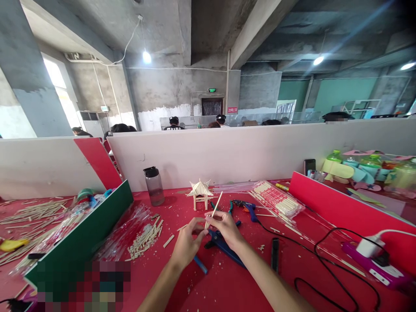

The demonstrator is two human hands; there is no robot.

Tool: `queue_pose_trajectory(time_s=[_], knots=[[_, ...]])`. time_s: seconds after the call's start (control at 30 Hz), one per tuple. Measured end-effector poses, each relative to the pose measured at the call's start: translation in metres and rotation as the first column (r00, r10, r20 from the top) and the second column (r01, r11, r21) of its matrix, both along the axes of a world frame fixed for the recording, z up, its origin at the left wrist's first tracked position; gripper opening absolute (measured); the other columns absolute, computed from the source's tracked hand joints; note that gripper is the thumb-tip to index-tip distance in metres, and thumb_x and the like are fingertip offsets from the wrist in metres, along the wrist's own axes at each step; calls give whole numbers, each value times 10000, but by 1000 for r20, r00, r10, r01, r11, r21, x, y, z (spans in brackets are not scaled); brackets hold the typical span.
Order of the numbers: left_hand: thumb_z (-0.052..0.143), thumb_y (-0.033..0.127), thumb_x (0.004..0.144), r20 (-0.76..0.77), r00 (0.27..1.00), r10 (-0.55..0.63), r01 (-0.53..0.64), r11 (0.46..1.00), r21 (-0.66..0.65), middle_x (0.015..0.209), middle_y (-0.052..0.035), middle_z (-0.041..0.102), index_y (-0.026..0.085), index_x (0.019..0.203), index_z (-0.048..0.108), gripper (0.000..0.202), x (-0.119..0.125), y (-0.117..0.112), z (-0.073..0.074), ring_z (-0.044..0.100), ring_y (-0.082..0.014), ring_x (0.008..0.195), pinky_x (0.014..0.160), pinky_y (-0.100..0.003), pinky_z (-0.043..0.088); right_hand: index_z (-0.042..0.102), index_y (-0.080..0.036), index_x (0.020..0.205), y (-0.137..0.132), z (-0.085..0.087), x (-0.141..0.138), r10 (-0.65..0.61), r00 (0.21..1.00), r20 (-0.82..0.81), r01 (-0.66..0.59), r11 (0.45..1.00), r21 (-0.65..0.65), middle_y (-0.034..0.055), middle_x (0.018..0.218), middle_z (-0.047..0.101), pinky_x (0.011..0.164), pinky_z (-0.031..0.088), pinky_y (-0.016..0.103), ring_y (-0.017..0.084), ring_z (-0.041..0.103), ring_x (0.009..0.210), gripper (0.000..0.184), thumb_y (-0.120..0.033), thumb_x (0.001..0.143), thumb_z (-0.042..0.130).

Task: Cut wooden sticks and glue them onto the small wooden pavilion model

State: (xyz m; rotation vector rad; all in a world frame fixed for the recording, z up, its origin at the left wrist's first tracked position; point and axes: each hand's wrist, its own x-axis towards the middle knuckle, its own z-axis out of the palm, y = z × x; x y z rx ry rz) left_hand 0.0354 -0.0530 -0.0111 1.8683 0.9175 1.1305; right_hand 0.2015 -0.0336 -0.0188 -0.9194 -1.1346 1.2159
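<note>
A thin wooden stick [217,203] slants upward between my two hands, above the middle of the table. My right hand [226,227] pinches it partway down, with its upper end sticking out. At the lower end, the fingers and thumb of my left hand [189,241] close on it; the very tip is partly hidden. Beneath my right hand lies a blue-handled cutting tool [225,250], partly covered. Just beyond my hands stands a small pavilion model [200,193] built of wooden sticks, with a pointed roof on posts.
Short stick pieces [146,237] lie in a pile at left, near a water bottle [154,186]. A blue glue gun [248,209] and bagged sticks [276,197] are at right. Black cable runs toward a purple power strip [377,264]. Green [87,229] and red [344,199] dividers flank the table.
</note>
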Motion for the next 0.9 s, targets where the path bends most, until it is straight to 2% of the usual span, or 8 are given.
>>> queue_pose_trajectory(time_s=[0.13, 0.23, 0.33, 0.5, 0.63, 0.77, 0.9], knots=[[620, 275, 869, -75, 996, 39, -33, 997, 77, 997, -45, 775, 214, 1197, 649, 336, -1, -3, 5, 723, -192, 894, 866, -286, 535, 749, -180, 881, -1, 5, 2, -24, 999, -30, 24, 999, 25, 7, 703, 689, 560, 462, 240, 131, 582, 590, 366, -429, 629, 839], [627, 272, 866, -80, 993, 86, -76, 990, 122, 1067, -54, 766, 221, 1134, 717, 288, -2, -1, 4, 722, -214, 956, 903, -298, 536, 721, -192, 842, -4, 9, 1, -15, 999, -48, 18, 998, 60, -5, 687, 678, 517, 463, 237, 135, 574, 580, 340, -428, 628, 842], [649, 294, 859, -46, 995, 87, -80, 988, 135, 1127, -66, 744, 225, 1105, 747, 274, -3, 2, 0, 709, -247, 1020, 944, -332, 533, 707, -189, 815, -6, 10, -1, -12, 997, -74, 17, 997, 73, -1, 679, 681, 472, 435, 224, 124, 552, 547, 331, -431, 632, 839], [719, 336, 806, 84, 996, 17, -17, 1000, 3, 1104, -101, 745, 183, 1083, 761, 319, -4, 6, -6, 706, -294, 1021, 934, -389, 554, 728, -169, 807, -3, 5, -4, 1, 992, -128, 6, 999, 53, 16, 657, 686, 474, 408, 209, 116, 557, 549, 332, -429, 634, 841], [775, 353, 748, 186, 982, -1, 21, 994, -103, 1051, -104, 760, 163, 1077, 760, 380, -2, 6, -4, 709, -307, 1003, 942, -425, 555, 734, -167, 829, -1, 0, -4, 2, 988, -157, 2, 1000, 27, 7, 638, 682, 480, 399, 201, 102, 547, 527, 350, -412, 613, 857], [796, 351, 720, 236, 972, 5, 30, 989, -147, 1032, -101, 765, 166, 1057, 766, 386, -1, 4, -1, 710, -313, 998, 938, -436, 559, 714, -180, 815, -2, 3, -5, -17, 985, -174, 25, 999, 45, 1, 664, 696, 488, 416, 208, 109, 570, 533, 363, -401, 579, 879], [794, 351, 720, 256, 967, 9, 32, 987, -157, 1036, -100, 764, 173, 1070, 761, 394, -1, 5, -2, 708, -314, 1005, 945, -438, 555, 704, -186, 784, -5, 6, -7, -23, 982, -188, 30, 999, 35, 12, 691, 716, 572, 496, 257, 158, 642, 598, 379, -415, 550, 894]])
